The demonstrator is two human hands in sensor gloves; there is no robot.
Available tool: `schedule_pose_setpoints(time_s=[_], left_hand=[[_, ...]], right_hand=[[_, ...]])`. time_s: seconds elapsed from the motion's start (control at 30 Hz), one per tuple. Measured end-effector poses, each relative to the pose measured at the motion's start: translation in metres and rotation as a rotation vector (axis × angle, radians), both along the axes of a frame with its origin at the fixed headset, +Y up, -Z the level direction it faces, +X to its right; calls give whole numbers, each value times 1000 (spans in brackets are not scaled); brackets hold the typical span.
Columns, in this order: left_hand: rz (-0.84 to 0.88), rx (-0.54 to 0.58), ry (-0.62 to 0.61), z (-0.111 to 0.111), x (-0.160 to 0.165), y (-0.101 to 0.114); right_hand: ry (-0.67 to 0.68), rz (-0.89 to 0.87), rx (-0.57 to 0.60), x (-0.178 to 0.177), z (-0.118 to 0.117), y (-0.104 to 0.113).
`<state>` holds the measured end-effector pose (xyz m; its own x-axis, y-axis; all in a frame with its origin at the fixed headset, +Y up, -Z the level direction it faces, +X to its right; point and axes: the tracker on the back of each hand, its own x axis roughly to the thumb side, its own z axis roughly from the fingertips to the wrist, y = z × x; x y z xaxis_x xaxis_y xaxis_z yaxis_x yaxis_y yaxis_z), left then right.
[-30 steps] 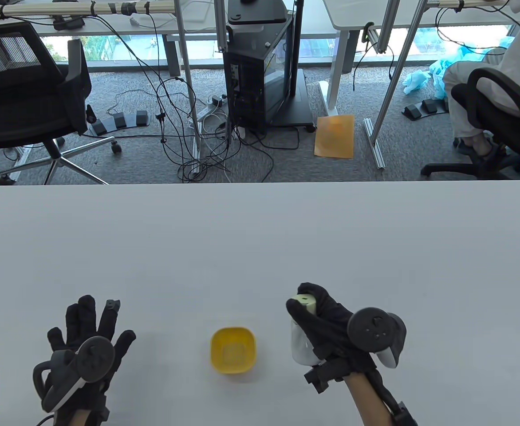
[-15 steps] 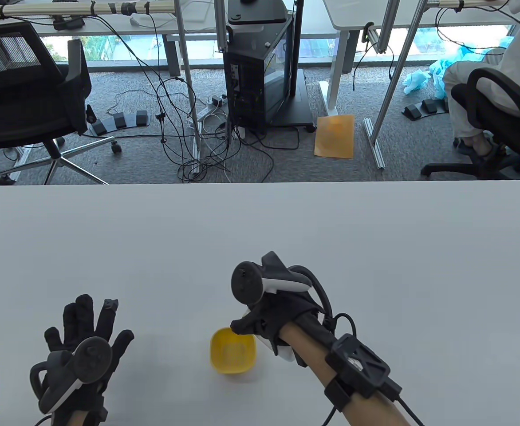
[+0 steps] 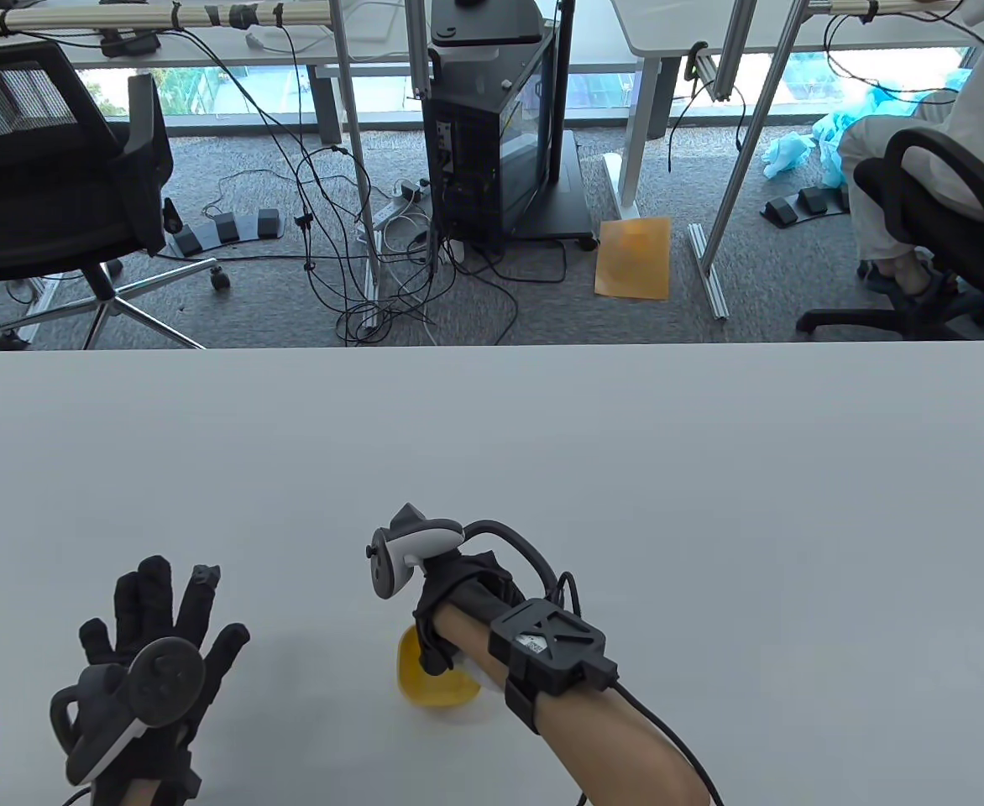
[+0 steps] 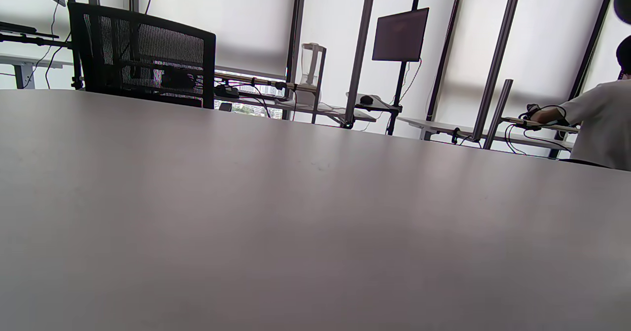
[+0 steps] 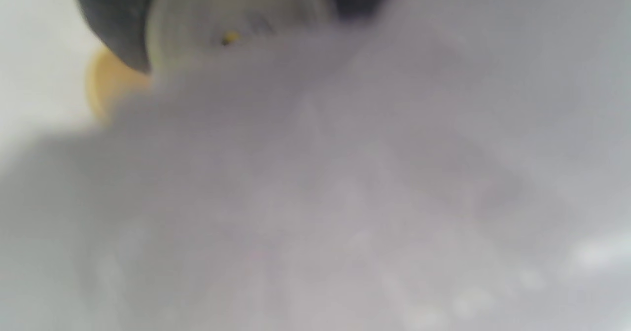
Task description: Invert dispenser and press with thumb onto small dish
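A small yellow dish (image 3: 426,682) sits on the white table (image 3: 492,453) near the front edge, half covered by my right forearm. My right hand (image 3: 458,592) is turned over above the dish and grips the white dispenser, which the hand and wrist hide almost wholly in the table view. The blurred right wrist view shows the dispenser's round pale end (image 5: 236,25) between dark gloved fingers (image 5: 116,27), with the yellow dish (image 5: 111,91) beside it. My left hand (image 3: 156,646) rests on the table to the dish's left, fingers spread, holding nothing.
The table's far edge (image 3: 492,348) drops to a floor with cables, an office chair (image 3: 47,185) and a computer stand (image 3: 500,143). The left wrist view shows only bare table surface (image 4: 296,222) and the room behind it.
My right hand has lifted the dispenser from its spot right of the dish, swung left over the dish and rolled over. My left hand has barely moved.
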<state>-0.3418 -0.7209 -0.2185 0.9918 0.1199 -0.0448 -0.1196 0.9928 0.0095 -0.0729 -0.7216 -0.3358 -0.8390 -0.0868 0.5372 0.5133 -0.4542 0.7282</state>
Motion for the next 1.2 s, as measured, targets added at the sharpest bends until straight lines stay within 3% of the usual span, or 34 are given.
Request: schedule_pose_setpoints(time_s=[0.4,0.63,0.77,0.83,0.93,1.07,1.2], left_hand=[[-1,-10,-15,1,2,-1],[-4,-17,-15,1,3,-1],[-2,-18,-16,1,4,0],[-2,-20,-20,1,4,0],[-1,-17,-27,1,5,-1],[-9,-14,-32,1,7,-2],[-25,-25,-28,1,10,-5]], right_hand=[[176,27,91,-12,17,12],[174,27,108,-15,22,18],[134,-67,133,-8,28,23],[116,-149,186,-2,31,31],[115,-334,358,15,37,51],[49,-677,678,55,49,81],[-65,-992,945,105,64,94]])
